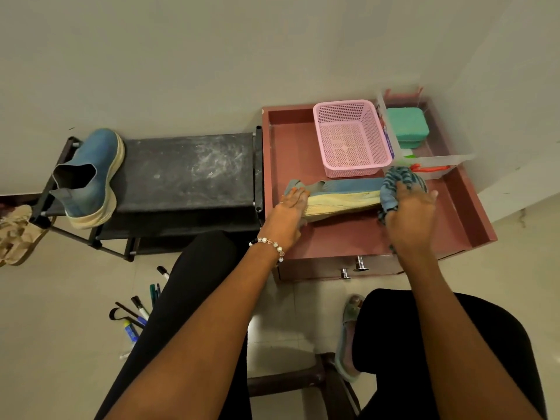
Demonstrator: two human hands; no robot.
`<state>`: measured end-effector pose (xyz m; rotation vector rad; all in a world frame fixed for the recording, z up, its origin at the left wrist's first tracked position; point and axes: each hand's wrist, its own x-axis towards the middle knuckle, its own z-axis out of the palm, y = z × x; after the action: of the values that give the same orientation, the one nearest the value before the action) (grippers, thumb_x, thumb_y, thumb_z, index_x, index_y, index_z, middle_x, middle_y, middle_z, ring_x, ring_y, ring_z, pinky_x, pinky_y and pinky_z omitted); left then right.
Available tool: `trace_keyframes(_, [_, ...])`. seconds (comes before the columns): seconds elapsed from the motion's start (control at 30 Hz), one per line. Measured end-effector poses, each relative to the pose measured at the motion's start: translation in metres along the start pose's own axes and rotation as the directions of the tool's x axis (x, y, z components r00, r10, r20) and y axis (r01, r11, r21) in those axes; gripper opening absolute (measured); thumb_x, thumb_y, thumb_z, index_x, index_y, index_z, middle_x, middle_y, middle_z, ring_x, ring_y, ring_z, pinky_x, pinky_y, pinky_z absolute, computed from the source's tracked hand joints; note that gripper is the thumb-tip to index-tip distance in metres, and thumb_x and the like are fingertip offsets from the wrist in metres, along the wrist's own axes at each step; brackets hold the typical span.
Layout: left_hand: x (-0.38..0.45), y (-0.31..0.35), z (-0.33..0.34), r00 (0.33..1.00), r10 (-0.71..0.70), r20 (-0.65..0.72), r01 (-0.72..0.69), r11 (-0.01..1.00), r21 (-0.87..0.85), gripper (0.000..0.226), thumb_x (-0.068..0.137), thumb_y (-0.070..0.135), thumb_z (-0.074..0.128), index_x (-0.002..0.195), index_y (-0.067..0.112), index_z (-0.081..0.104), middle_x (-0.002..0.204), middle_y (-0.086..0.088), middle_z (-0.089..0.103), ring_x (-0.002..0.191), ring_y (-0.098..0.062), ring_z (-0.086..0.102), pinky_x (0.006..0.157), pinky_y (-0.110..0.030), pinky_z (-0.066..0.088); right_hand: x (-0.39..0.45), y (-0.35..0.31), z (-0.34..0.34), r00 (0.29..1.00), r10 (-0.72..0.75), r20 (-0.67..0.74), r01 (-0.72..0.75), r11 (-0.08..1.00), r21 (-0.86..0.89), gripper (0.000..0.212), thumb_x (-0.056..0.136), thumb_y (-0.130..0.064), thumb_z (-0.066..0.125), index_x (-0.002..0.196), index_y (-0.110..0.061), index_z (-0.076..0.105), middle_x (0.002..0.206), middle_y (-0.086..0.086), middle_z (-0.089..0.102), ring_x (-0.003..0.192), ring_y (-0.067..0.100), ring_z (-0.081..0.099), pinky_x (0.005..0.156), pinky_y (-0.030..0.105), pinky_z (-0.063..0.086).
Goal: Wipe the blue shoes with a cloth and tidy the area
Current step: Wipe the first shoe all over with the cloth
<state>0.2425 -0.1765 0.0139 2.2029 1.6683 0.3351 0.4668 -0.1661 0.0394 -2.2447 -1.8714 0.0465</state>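
One blue shoe with a cream sole lies on its side on the pink cabinet top. My left hand grips its heel end. At the toe end my right hand holds a bunched blue patterned cloth against the shoe. The second blue shoe stands on the left end of the black shoe rack, untouched.
A pink mesh basket and a clear bin with a green box sit at the cabinet's back. Several markers lie on the floor by my left leg. Tan sandals rest at far left. A stool is beneath me.
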Motion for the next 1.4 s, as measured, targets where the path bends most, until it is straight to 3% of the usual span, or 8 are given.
trace_keyframes(0.1, [0.001,0.001,0.000,1.000,0.001,0.014,0.000,1.000,-0.016,0.069,0.090,0.005,0.059,0.149,0.006,0.024,0.156,-0.010,0.024,0.146,-0.020,0.017,0.119,-0.027,0.013,-0.021,-0.023,0.004,1.000,-0.014,0.021,0.015,1.000,-0.013,0.063,0.073,0.003,0.061,0.132,0.012,0.044,0.131,0.039,0.042,0.126,0.053,0.036,0.111,0.058,0.023])
trace_keyframes(0.33, [-0.002,0.003,-0.002,1.000,-0.001,-0.019,0.000,1.000,-0.010,0.069,0.088,0.000,0.058,0.148,0.004,0.024,0.156,-0.011,0.024,0.146,-0.022,0.018,0.117,-0.024,0.008,-0.045,-0.065,0.021,0.977,-0.196,0.088,0.204,0.975,-0.091,0.062,0.062,-0.003,0.075,0.119,0.013,0.056,0.120,0.039,0.054,0.116,0.047,0.052,0.108,0.055,0.029])
trace_keyframes(0.5, [-0.005,0.001,-0.001,1.000,0.020,0.009,-0.020,0.999,-0.034,0.069,0.088,0.003,0.060,0.148,0.005,0.026,0.156,-0.010,0.025,0.146,-0.021,0.017,0.117,-0.023,0.007,-0.014,-0.031,0.002,0.998,-0.059,-0.023,0.059,0.998,-0.020,0.047,0.078,-0.007,0.068,0.120,0.010,0.055,0.117,0.033,0.057,0.110,0.044,0.053,0.104,0.054,0.038])
trace_keyframes(0.63, [-0.007,0.001,0.002,0.999,0.037,-0.009,-0.038,0.998,-0.053,0.067,0.089,0.001,0.059,0.147,0.004,0.027,0.155,-0.010,0.026,0.146,-0.022,0.018,0.119,-0.027,0.011,-0.005,-0.017,-0.011,0.994,0.092,0.060,-0.092,0.996,-0.009,0.053,0.082,-0.004,0.059,0.130,0.010,0.044,0.126,0.034,0.048,0.117,0.046,0.045,0.113,0.051,0.024])
trace_keyframes(0.8, [-0.008,0.003,0.005,0.998,0.029,-0.048,-0.032,0.998,-0.063,0.068,0.086,-0.001,0.061,0.146,0.005,0.030,0.153,-0.011,0.031,0.144,-0.023,0.023,0.118,-0.025,0.011,-0.040,-0.060,0.002,0.995,0.039,0.095,-0.039,0.999,0.003,0.061,0.086,-0.004,0.050,0.141,0.009,0.028,0.146,0.035,0.024,0.138,0.047,0.018,0.116,0.049,0.003])
trace_keyframes(1.03, [-0.008,0.000,0.002,0.996,0.033,-0.081,-0.039,0.997,-0.072,0.068,0.082,-0.007,0.061,0.144,0.001,0.034,0.150,-0.015,0.035,0.142,-0.026,0.029,0.115,-0.021,0.009,-0.055,-0.095,0.012,0.994,-0.027,0.104,0.016,0.994,0.105,0.066,0.085,-0.003,0.051,0.144,0.006,0.024,0.149,0.033,0.017,0.141,0.045,0.011,0.118,0.051,0.005])
trace_keyframes(1.27, [-0.007,0.000,0.003,0.998,0.024,-0.056,-0.030,0.994,-0.109,0.068,0.085,-0.003,0.061,0.145,0.003,0.032,0.152,-0.013,0.031,0.144,-0.024,0.023,0.114,-0.018,0.006,-0.004,-0.042,-0.008,0.988,0.143,0.050,-0.144,0.989,0.024,0.050,0.087,-0.008,0.052,0.133,0.009,0.041,0.138,0.032,0.040,0.131,0.042,0.035,0.115,0.056,0.011])
trace_keyframes(1.4, [-0.008,0.002,0.007,0.996,0.037,-0.086,-0.045,0.995,-0.090,0.069,0.084,-0.005,0.061,0.146,0.005,0.032,0.153,-0.011,0.030,0.145,-0.022,0.021,0.114,-0.018,0.005,-0.028,-0.062,-0.001,0.984,0.154,0.089,-0.156,0.988,0.013,0.058,0.090,-0.008,0.048,0.141,0.009,0.028,0.147,0.035,0.022,0.139,0.047,0.015,0.116,0.054,0.005])
